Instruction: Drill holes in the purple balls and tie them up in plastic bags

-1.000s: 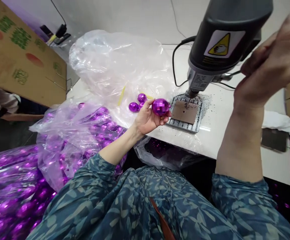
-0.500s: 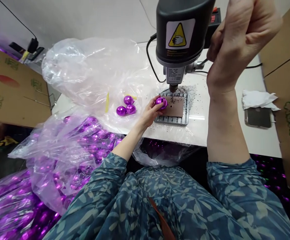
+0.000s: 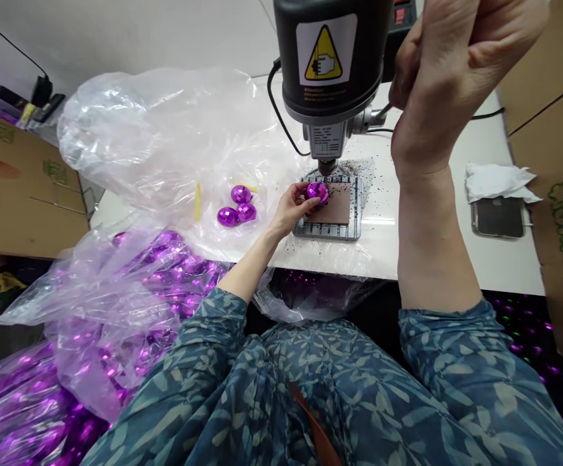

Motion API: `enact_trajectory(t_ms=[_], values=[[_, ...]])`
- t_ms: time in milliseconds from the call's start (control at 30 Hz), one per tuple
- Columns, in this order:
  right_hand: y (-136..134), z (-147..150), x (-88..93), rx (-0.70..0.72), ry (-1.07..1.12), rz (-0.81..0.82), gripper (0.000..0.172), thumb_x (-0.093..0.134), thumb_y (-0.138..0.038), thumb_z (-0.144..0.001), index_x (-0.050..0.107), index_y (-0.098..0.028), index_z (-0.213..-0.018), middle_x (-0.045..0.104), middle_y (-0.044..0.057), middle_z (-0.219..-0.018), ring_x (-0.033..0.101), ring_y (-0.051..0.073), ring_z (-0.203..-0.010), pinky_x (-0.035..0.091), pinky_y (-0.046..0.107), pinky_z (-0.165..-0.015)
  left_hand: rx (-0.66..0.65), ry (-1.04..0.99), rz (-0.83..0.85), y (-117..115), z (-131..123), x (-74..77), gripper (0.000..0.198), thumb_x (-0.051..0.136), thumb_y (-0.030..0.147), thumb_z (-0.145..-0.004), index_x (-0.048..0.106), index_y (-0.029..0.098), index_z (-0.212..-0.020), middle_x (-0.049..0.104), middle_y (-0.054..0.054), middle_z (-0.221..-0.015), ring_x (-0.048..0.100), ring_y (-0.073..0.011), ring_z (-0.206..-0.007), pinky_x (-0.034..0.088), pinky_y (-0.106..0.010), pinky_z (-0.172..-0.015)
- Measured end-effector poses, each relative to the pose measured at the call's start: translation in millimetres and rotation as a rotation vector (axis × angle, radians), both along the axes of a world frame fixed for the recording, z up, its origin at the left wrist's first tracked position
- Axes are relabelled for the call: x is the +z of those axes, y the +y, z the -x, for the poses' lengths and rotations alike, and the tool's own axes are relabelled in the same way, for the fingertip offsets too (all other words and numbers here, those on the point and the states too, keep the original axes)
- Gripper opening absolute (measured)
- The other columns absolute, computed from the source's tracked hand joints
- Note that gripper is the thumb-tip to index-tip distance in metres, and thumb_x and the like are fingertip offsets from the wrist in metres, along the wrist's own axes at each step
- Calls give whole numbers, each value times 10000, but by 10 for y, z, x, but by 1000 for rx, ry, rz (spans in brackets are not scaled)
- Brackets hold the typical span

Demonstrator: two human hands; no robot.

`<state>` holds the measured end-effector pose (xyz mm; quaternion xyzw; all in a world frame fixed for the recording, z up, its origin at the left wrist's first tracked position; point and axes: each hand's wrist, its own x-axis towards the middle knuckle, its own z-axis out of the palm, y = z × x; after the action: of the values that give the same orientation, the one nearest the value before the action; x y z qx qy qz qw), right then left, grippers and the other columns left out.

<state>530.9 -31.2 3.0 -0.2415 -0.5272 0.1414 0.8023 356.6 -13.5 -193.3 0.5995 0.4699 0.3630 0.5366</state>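
Item: faceted purple ball point(image 3: 317, 191), small, mirror-finish. Held in my left hand point(image 3: 294, 208), pinched at its sides between thumb and fingertips, and set on the brown pad point(image 3: 336, 207) of the drill table point(image 3: 330, 229), directly under the chuck point(image 3: 327, 166).

Handling, as I judge it: very light, likely a thin hollow shell, rigid but prone to crack or dent under a hard squeeze. The facets are glossy and slick, so the ball could spin or skid when pressed from above. Best hold: low on the flanks, fingers spread around the widest part, top left bare for the bit, fingertips kept clear of the chuck.

Right hand point(image 3: 449, 71): raised beside the drill head point(image 3: 334, 55), closed in a fist; what it grips is hidden by the hand itself, though a metal lever point(image 3: 378, 116) runs out from the head toward it.

Around: dark swarf scattered on the table near the pad. Three more balls point(image 3: 236, 207) lie loose on the clear bag point(image 3: 165, 142) to the left. A larger bag of balls point(image 3: 131, 298) sits lower left. Phone point(image 3: 497, 217) and white cloth point(image 3: 497, 181) lie to the right.
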Motion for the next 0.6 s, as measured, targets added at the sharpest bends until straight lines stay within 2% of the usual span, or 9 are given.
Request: enact_trajectory(t_ms=[133, 267, 333, 500, 600], values=[[17, -11, 2, -100, -82, 45, 418, 336, -93, -1016, 194, -152, -628, 238, -22, -539, 276, -54, -475, 162, 144, -558, -7, 92, -88, -23, -57, 12, 563, 854, 343, -810, 597, 216, -1294, 709, -97, -1273, 692, -194, -1022, 588, -347, -882], [47, -2, -2, -154, -65, 80, 417, 341, -91, -1024, 185, -186, -649, 237, -42, -510, 249, -32, -448, 165, 164, -531, 19, 171, -156, -62, -145, 6, 614, 883, 313, -768, 603, 208, -1304, 728, -77, -1149, 681, -186, -903, 583, -355, -835], [48, 3, -4, -126, -31, 62, 413, 354, -87, -1019, 189, -202, -658, 232, -47, -504, 252, -23, -436, 168, 175, -529, 14, 192, -194, -84, -185, 5, 630, 882, 305, -762, 599, 194, -1314, 721, -88, -1154, 682, -195, -909, 579, -360, -838], [34, -16, -3, 26, 37, -7, 391, 430, -52, -969, 266, -184, -640, 249, -54, -492, 299, -33, -435, 143, 163, -552, -5, 235, -277, -117, -216, 14, 583, 862, 303, -790, 613, 218, -1310, 691, -112, -1308, 658, -256, -1159, 544, -411, -1012], [49, -30, -12, 20, 46, -19, 395, 432, -48, -961, 257, -178, -631, 230, -46, -494, 294, -36, -435, 140, 160, -559, -11, 255, -333, -125, -195, -7, 581, 872, 294, -789, 625, 216, -1309, 694, -106, -1321, 629, -269, -1243, 507, -422, -1091]])
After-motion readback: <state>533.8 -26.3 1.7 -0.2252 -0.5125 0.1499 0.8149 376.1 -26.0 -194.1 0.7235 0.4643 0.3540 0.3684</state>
